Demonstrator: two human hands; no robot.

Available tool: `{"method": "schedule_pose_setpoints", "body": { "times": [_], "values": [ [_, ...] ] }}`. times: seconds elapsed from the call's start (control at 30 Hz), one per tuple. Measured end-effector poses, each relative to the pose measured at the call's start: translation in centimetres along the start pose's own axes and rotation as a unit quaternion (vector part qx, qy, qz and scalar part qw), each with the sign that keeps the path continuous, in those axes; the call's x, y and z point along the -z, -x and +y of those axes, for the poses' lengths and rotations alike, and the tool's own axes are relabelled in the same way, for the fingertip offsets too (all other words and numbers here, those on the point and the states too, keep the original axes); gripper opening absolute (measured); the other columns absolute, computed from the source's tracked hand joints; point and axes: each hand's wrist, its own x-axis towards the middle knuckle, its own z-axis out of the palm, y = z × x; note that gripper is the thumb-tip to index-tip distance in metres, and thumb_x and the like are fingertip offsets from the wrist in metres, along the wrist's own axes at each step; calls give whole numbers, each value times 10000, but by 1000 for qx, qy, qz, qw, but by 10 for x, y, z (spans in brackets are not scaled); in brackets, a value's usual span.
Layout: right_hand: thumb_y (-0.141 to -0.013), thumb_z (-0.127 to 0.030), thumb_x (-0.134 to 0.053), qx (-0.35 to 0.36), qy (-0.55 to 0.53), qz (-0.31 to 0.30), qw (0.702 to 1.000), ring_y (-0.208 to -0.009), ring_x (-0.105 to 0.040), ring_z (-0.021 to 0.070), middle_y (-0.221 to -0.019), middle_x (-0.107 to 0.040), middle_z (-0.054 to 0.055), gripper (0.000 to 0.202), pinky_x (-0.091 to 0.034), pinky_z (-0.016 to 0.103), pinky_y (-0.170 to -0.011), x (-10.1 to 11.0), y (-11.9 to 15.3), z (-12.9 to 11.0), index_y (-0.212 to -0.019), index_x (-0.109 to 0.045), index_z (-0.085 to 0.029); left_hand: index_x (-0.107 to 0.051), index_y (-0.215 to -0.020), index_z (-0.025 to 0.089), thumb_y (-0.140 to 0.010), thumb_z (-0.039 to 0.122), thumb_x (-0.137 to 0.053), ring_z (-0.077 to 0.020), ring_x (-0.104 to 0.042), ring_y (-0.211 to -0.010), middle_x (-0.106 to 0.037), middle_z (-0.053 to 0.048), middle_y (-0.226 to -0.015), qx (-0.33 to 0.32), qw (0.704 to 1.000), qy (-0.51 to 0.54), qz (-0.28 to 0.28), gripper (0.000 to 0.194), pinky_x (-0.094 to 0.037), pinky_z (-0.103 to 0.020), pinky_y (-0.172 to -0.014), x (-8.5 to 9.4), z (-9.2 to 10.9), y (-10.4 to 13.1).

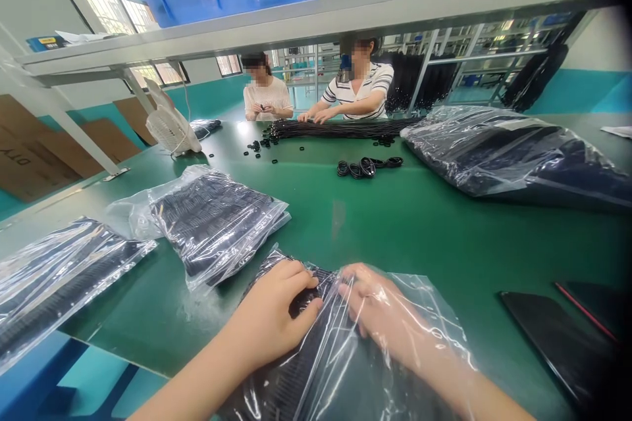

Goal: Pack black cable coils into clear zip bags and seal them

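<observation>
A clear plastic bag with rows of dark items in its left part lies at the front edge of the green table. My left hand rests on the dark items, its fingers bent and thumb apart from them. My right hand is under the clear film, to the right of the items, with curled fingers near the bag's middle. Whether those fingers pinch the film is hard to make out. Just beyond, to the left, lies another filled bag.
More filled bags lie at the far left and back right. Coiled black cables sit mid-table near small black rings. Black flat objects are at right. Two people stand across the green table. A shelf crosses overhead.
</observation>
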Motion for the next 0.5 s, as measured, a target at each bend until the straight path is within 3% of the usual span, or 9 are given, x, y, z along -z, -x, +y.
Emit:
{"method": "schedule_pose_setpoints", "body": {
  "times": [0.1, 0.23, 0.4, 0.5],
  "values": [
    [-1019, -637, -401, -34, -79, -69, 994, -452, -514, 73, -740, -630, -30, 506, -384, 176, -424, 3, 5, -2, -1303, -501, -231, -667, -1052, 250, -939, 287, -618, -189, -603, -1018, -660, -15, -1040, -12, 1000, 0, -5, 128, -511, -370, -908, 0, 1, 1],
    [-984, -642, -501, -81, -99, -114, 985, -377, -492, 65, -719, -678, -7, 550, -314, 148, -349, 7, 1, -1, -1319, -478, -206, -678, -1079, 265, -936, 282, -627, -175, -613, -1041, -663, -8, -1090, -23, 1000, -2, 1, 152, -518, -350, -929, -3, 1, 2],
    [-934, -548, -594, -86, -206, -74, 972, -402, -551, 84, -705, -709, 29, 536, -377, 158, -381, -2, -3, 1, -1259, -473, -140, -672, -1104, 275, -968, 274, -588, -181, -601, -1016, -665, -11, -1077, -45, 999, -23, -2, 160, -515, -359, -905, -4, 1, 4],
    [-867, -589, -626, -76, -241, -39, 967, -374, -525, 87, -661, -686, 13, 592, -393, 180, -384, -11, -4, 1, -1211, -477, -132, -674, -1085, 267, -985, 287, -567, -197, -587, -983, -674, -19, -1028, -58, 998, -39, -6, 147, -511, -378, -880, -3, 1, 5]
  ]
}}
